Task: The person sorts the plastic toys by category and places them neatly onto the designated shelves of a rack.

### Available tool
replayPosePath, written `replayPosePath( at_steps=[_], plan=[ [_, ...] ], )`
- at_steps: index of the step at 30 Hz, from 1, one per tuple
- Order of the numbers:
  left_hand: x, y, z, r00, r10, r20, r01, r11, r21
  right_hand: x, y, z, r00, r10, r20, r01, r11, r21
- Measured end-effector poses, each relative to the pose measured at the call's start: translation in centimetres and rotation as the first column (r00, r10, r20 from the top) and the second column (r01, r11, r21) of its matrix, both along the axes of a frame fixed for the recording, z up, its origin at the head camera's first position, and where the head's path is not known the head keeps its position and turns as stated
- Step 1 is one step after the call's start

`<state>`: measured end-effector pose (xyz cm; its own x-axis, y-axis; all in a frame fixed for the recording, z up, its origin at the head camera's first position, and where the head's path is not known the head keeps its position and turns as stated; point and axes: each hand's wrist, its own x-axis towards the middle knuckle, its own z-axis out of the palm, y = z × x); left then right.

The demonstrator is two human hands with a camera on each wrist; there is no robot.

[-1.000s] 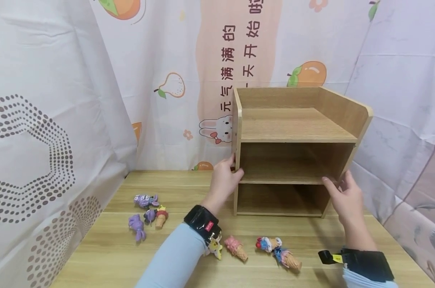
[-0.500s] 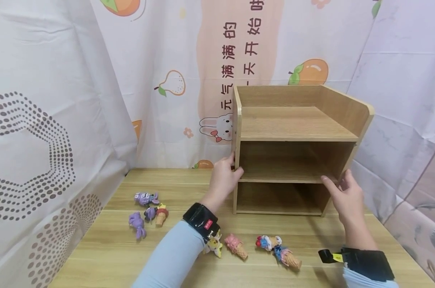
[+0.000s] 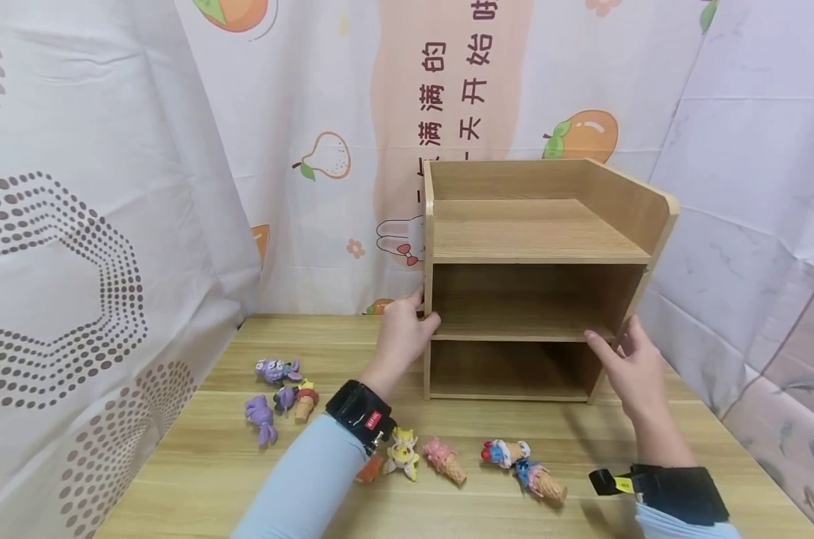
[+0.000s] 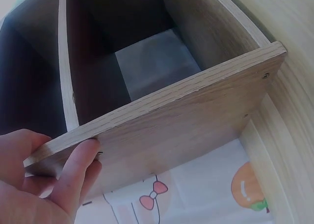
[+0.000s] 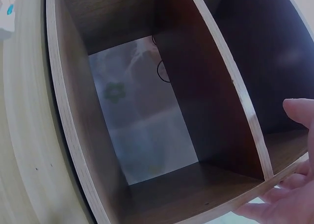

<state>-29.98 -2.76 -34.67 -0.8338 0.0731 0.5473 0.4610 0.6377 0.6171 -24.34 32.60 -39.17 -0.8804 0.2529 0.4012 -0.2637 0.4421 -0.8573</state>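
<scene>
A wooden shelf (image 3: pixel 538 260) with two open compartments and a railed top stands upright on the table (image 3: pixel 481 516). My left hand (image 3: pixel 402 333) grips its left side panel (image 4: pixel 162 113). In the left wrist view, fingers (image 4: pixel 78 167) lie against the panel's outer face and others curl over its front edge. My right hand (image 3: pixel 639 374) holds the right side panel, about level with the middle board (image 5: pixel 235 81). In the right wrist view, the thumb lies inside the panel and the fingers are outside it.
Purple figurines (image 3: pixel 262 421) and a cone-shaped figurine (image 3: pixel 305 402) lie at the left. Nearer the front are a yellow figurine (image 3: pixel 402 454), a pink ice-cream cone figurine (image 3: pixel 445 460) and two blue-topped cone figurines (image 3: pixel 540 481). Printed curtains (image 3: pixel 326 239) hang behind and at both sides.
Within the last half second, the shelf has shifted slightly left, with both hands still holding its sides. An orange thing has come into sight beside the left wrist. The figurines look unmoved.
</scene>
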Motion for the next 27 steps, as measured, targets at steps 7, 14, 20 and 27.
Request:
replayPosePath(
  at_steps=[7, 14, 20, 27],
  plan=[
    [0.0, -1.0, 0.1, 0.999, 0.030, -0.023, -0.030, 0.999, -0.022, 0.0, -0.8, 0.2, 1.000, 0.014, -0.021, -0.013, 1.000, 0.023],
    [-0.1, -2.1, -0.1, 0.998, 0.039, -0.053, -0.041, 0.999, -0.024, -0.2, -1.4, 0.0, 0.997, 0.062, -0.045, -0.059, 0.996, 0.067],
    [-0.1, -3.1, -0.1, 0.999, 0.048, -0.025, -0.048, 0.999, -0.015, 0.1, -2.0, 0.1, 0.997, 0.075, -0.016, -0.073, 0.992, 0.104],
    [0.2, -4.5, 0.0, 0.998, 0.059, 0.036, -0.060, 0.998, 0.014, -0.2, -2.7, 0.1, 0.984, 0.174, -0.047, -0.167, 0.979, 0.119]
  ],
)
